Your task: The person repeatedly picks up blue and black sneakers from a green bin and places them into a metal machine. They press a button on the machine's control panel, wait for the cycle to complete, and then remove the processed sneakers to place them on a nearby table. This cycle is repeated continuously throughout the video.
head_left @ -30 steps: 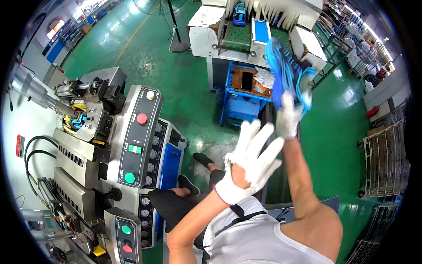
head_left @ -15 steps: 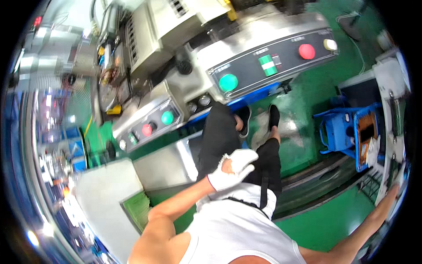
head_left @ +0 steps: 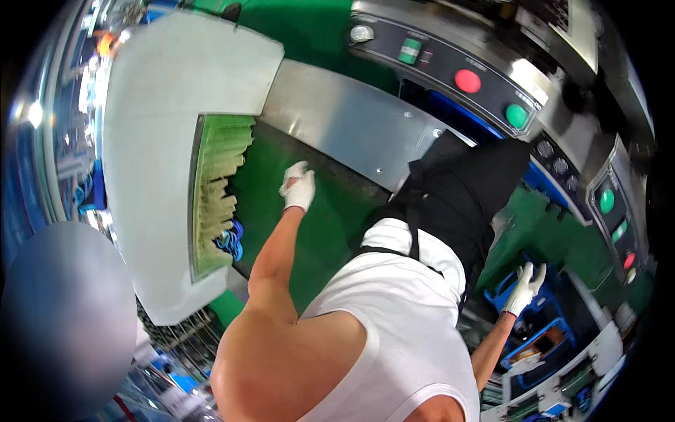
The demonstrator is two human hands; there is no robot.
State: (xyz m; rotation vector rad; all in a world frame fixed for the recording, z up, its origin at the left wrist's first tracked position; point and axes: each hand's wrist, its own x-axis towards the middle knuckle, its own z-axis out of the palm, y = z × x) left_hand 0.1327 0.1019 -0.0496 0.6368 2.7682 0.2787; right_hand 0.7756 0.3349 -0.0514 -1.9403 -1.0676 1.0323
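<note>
Both my hands wear white gloves. My left hand (head_left: pixel 299 187) hangs in the air over the green floor, between a white machine housing (head_left: pixel 165 77) and my legs. Its fingers are curled in, and nothing shows in them. Closest to that hand is the housing's opening, hung with green strips (head_left: pixel 214 183); a blue coiled thing (head_left: pixel 230 240) lies by their lower end. Out to the right, my right hand (head_left: pixel 526 287) has its fingers spread and holds nothing. It appears above a blue stool-like frame (head_left: pixel 538 309); whether they touch I cannot tell.
A control panel (head_left: pixel 439 65) with red and green buttons runs across the upper right, and a smaller button panel (head_left: pixel 612 211) stands at the far right. A bare metal cover (head_left: pixel 337 116) joins the housing to the machine. Beside the stool is a brown-topped blue frame (head_left: pixel 545 344).
My view and body have turned left, so the panels now lie to the right. My left hand has swung away from my waist, and my right hand has come into view.
</note>
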